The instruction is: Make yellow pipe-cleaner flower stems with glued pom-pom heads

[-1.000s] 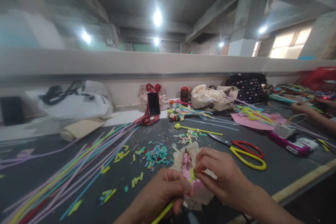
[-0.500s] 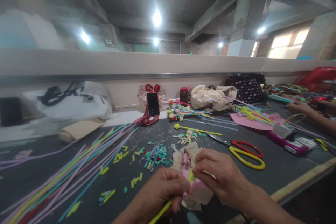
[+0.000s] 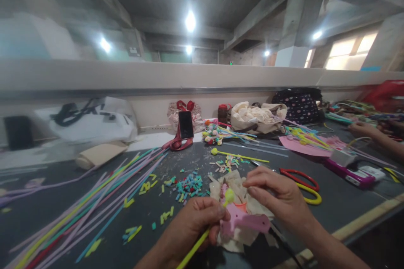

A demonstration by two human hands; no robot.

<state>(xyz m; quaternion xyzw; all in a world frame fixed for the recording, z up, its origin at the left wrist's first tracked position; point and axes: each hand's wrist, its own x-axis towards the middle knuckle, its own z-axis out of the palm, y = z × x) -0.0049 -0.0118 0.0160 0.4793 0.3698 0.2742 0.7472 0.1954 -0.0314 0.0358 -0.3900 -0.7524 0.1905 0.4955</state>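
The left grip (image 3: 202, 217) is closed, thumb against fingers, on a yellow stick (image 3: 193, 252) just below its round knob (image 3: 229, 196); the stem slants out beneath that hand. The right grip (image 3: 277, 195) is partly open beside it, fingers loosely curled, nothing visible between them. The stick looks light, thin and bendy, not slippery; the knob seems the fragile part, so the stem just under it is probably the best hold. Between the grips, a pink tool (image 3: 248, 220) sits over crumpled paper (image 3: 232, 241). Beyond the left grip are teal bits (image 3: 191, 185); right of the right grip, scissors (image 3: 316, 184) on the dark surface (image 3: 347, 202).
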